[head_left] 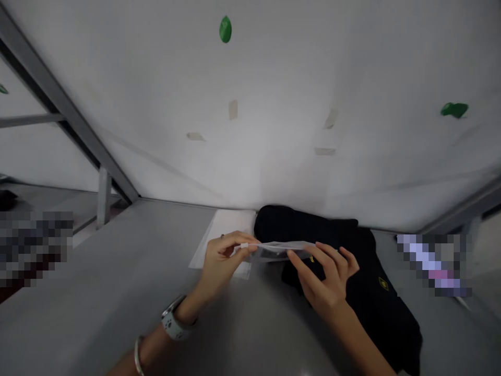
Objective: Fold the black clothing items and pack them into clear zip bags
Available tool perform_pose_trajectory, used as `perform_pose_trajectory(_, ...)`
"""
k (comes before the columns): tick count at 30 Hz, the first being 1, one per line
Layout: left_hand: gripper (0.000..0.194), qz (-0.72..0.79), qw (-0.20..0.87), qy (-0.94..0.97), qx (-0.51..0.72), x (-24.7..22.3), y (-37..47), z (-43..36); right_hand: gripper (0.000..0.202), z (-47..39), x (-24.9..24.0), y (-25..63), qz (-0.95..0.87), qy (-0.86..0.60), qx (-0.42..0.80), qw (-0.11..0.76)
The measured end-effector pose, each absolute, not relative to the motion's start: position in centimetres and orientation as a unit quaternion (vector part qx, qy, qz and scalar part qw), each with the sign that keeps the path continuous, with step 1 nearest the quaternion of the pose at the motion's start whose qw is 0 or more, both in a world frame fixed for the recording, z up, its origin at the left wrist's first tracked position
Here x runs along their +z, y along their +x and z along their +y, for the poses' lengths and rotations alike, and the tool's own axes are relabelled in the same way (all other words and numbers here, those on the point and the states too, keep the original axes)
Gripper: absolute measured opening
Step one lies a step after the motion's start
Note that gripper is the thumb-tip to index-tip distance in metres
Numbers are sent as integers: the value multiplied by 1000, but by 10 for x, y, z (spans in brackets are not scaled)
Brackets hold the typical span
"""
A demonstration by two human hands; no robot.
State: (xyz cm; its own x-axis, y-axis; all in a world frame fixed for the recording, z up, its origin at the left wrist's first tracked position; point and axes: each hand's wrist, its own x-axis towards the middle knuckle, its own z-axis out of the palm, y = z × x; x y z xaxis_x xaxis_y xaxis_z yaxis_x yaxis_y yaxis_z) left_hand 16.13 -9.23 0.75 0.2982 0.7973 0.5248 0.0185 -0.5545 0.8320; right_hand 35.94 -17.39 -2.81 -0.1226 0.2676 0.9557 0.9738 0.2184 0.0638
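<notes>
A clear plastic slider zip bag [274,251] is stretched between my two hands above the table. My left hand [224,258] pinches one end of its top edge, close to the small white slider [245,245]. At the other end, my right hand [326,277] grips the edge between thumb and fingers, the remaining fingers curled. Behind my left hand lies a stack of clear and white plastic bags [230,221]. Dark folded clothing [376,313] with small yellow marks lies behind and under my right hand.
A white panel [274,78] with tape pieces and green stickers rises at the back of the grey table [144,250]. Metal frame bars [74,115] run along the left. A blurred-out object [428,263] lies at the right.
</notes>
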Motion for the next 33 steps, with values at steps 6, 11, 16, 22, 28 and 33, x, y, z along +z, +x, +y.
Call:
perform_pose_trajectory(6, 12, 325, 393, 691, 513, 4, 165, -97, 36, -177, -28, 361, -678, -528, -293, 419)
perform_pose_trajectory(11, 13, 329, 400, 691, 504, 3, 167, -99, 39, -181, -27, 359, -695, -532, -266, 404)
perform_pose_trajectory(16, 11, 316, 398, 694, 510, 3, 167, -99, 39, -181, -26, 358, -695, -539, -267, 394)
perform_pose_trajectory(22, 11, 285, 326, 735, 521, 6, 168, -102, 42, -180, -26, 359, -694, -542, -264, 394)
perform_pose_trajectory(28, 6, 196, 202, 810, 514, 8, 164, -114, 36, -187, -21, 351, -718, -464, -236, 461)
perform_pose_trajectory(33, 15, 66, 104, 863, 490, 7, 163, -123, 14, -200, -6, 337, -718, -415, -200, 523)
